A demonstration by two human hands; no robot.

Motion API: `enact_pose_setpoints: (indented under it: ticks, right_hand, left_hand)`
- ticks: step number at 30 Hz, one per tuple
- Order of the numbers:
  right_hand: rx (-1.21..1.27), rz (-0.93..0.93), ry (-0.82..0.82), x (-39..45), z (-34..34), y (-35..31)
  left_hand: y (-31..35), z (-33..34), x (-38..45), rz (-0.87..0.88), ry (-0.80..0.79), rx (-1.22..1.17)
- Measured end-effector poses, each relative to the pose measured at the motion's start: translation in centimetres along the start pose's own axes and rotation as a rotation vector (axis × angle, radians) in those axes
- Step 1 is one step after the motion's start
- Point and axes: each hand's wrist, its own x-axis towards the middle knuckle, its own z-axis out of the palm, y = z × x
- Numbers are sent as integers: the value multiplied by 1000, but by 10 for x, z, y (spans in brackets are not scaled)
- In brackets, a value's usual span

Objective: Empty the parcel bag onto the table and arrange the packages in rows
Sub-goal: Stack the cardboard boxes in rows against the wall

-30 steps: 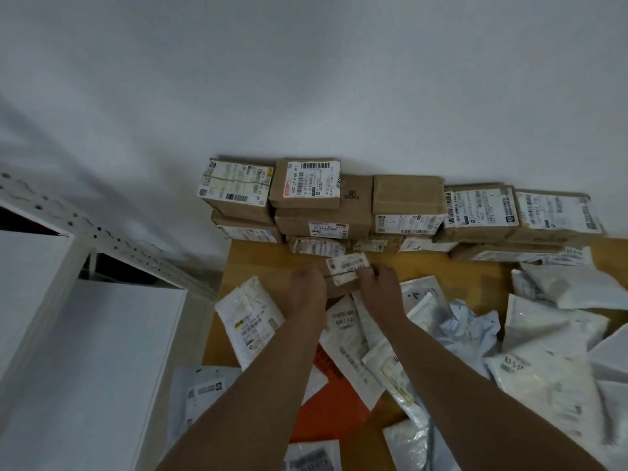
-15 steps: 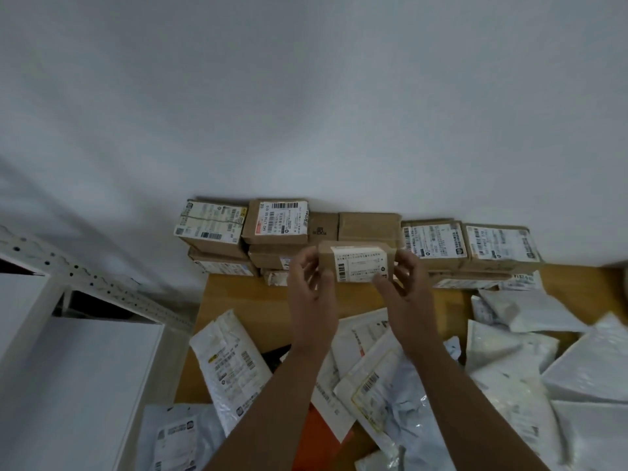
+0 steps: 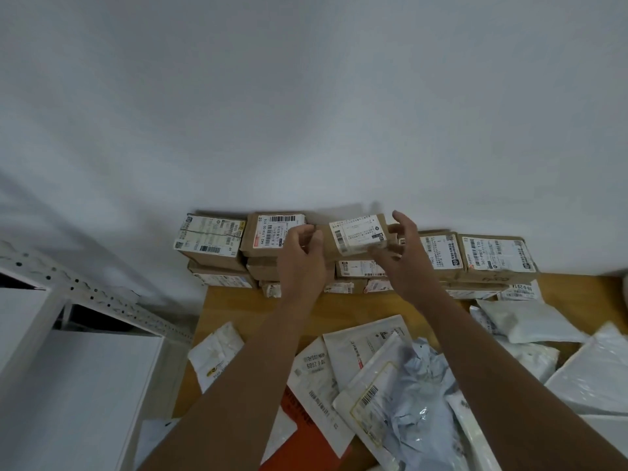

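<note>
A small brown cardboard box [image 3: 356, 234] with a white label lies on top of the stacked boxes [image 3: 210, 237] lined up against the wall at the back of the wooden table [image 3: 238, 307]. My right hand [image 3: 404, 256] pinches the small box's right end between thumb and fingers. Just off the box's left end, my left hand [image 3: 302, 256] has loosely curled fingers and holds nothing. White plastic mailers [image 3: 523, 321] and paper envelopes [image 3: 319, 379] lie loose over the near part of the table.
A white metal shelf unit [image 3: 68, 385] stands to the left of the table. An orange envelope [image 3: 306, 436] lies under the mailers near the front. More labelled boxes [image 3: 496, 253] continue the row to the right. A white wall rises behind the row.
Both hands lifted the small box from the table and carried it up and back onto the stack. My left hand has come off its left end.
</note>
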Motion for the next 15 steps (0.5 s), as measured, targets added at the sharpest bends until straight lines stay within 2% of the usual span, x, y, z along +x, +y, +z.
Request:
enact_pose_setpoints:
  ticks: [3,9,11,15]
  right_hand:
    - [-78,-33,22,5,0,2]
    - [-35,35,30,14,8,7]
    - [-58,-1,33,16,15,12]
    - [-328,-61,28,26,27,18]
  left_hand:
    - [3,2,7,26,-30,51]
    - [-7,8,8,182,-17,205]
    - [-11,11,7,187,-26,220]
    - [-13,20,9,156,-95,276]
